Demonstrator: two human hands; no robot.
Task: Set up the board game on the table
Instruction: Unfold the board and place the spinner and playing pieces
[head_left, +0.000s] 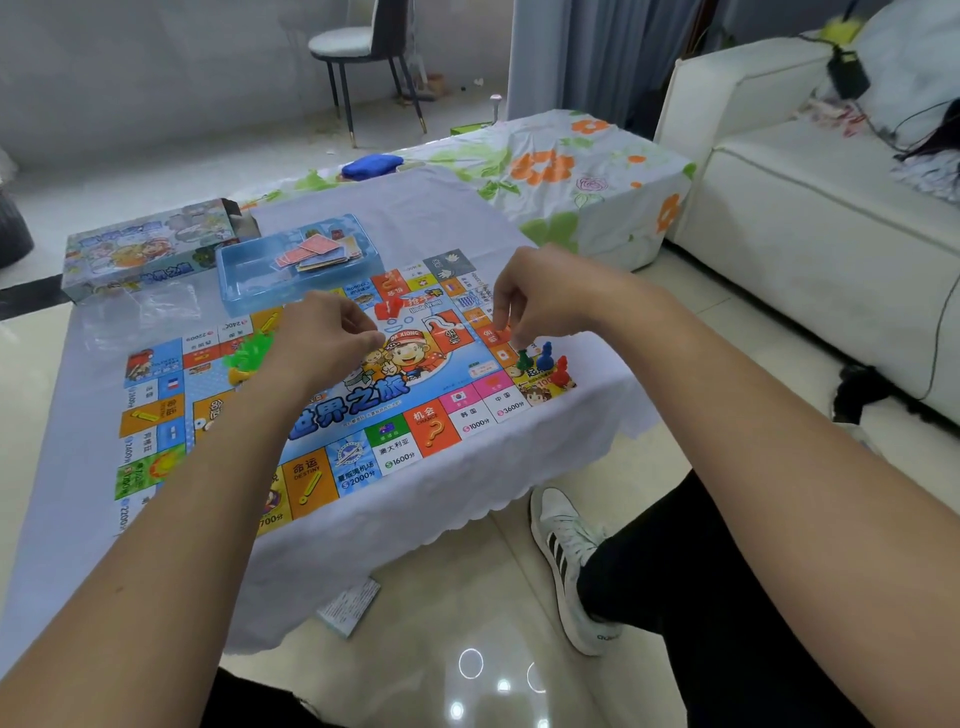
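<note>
Right hand: right hand (537, 291) hangs over the board's right edge, fingertips pinching a small orange piece (502, 329)
Left hand: left hand (322, 340) hovers over the board's middle, fingers curled; whether it holds anything, I cannot tell
Pawns: green pawn (523, 357), blue pawn (545, 355) and red pawn (560, 370) stand close together on the corner square
Board: game board (395, 431) lies flat on the white tablecloth (467, 208)
Green pieces: green plastic pieces (248, 352) heaped beside the left hand
Tray: blue plastic tray (244, 280) with cards (311, 257) at the board's far edge
Box: game box (140, 249) left of the tray

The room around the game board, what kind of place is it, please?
Most likely a home living room: a white sofa stands to the right, a low table under a white cloth holds the game board, and a dining chair stands behind.
</note>
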